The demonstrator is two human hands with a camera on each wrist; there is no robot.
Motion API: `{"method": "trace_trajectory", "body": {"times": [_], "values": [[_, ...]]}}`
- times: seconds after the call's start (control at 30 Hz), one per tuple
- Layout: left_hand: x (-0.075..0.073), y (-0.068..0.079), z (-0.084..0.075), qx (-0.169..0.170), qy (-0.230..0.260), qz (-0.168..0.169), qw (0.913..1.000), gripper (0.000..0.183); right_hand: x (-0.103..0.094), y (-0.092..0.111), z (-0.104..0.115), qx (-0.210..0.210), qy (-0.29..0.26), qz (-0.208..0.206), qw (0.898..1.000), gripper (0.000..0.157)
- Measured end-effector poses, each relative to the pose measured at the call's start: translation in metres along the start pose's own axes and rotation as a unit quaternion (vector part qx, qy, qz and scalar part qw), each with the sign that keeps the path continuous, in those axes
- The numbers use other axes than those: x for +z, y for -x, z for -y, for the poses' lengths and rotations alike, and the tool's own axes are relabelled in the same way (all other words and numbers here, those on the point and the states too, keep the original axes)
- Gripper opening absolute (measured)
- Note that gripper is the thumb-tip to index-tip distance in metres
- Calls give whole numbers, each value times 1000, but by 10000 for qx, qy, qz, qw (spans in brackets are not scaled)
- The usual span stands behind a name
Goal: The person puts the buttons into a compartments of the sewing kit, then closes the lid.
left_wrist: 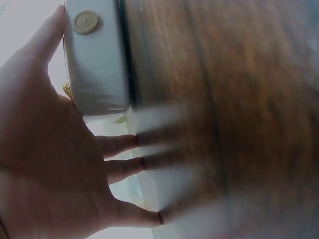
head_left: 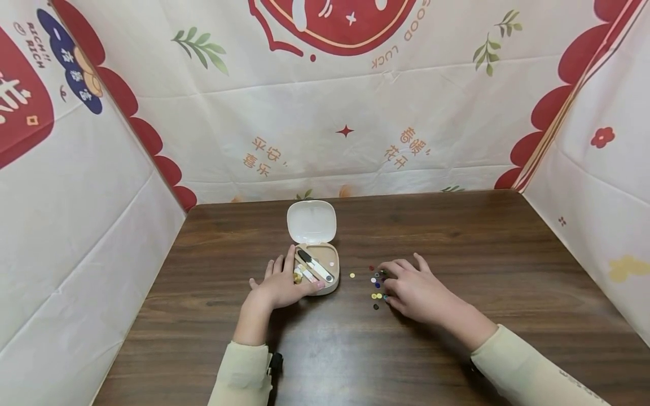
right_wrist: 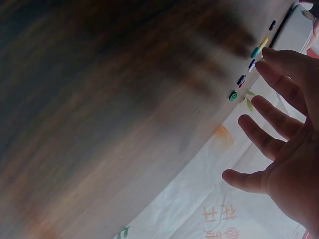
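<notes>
Tabletop [head_left: 330, 349]; case interior [head_left: 323, 252], head-view only

Pale cream sleeves [head_left: 242, 369], dark lettering [head_left: 579, 386] on the right, black left-wrist fitting [head_left: 276, 363]

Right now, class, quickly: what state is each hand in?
Left hand: open, fingers spread, its thumb on the rim of the box.
Right hand: open, fingers apart beside the loose buttons.

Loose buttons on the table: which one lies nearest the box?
The lone yellow button, just right of the box. The other loose buttons gather farther right, by the right hand, including two yellow ones lying together.
</notes>
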State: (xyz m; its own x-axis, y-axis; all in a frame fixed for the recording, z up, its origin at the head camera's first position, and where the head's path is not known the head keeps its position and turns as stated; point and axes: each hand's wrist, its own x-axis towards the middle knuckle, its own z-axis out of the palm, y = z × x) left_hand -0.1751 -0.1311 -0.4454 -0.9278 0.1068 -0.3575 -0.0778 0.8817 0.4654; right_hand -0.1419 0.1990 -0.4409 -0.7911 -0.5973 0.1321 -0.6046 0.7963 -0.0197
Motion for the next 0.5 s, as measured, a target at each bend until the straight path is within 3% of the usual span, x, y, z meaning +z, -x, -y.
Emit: {"method": "trace_trajectory", "body": {"times": [0.5], "values": [[-4, 8, -5, 85, 22, -67, 9999, 124, 2, -1, 1, -136, 104, -118, 9998, 6]]}}
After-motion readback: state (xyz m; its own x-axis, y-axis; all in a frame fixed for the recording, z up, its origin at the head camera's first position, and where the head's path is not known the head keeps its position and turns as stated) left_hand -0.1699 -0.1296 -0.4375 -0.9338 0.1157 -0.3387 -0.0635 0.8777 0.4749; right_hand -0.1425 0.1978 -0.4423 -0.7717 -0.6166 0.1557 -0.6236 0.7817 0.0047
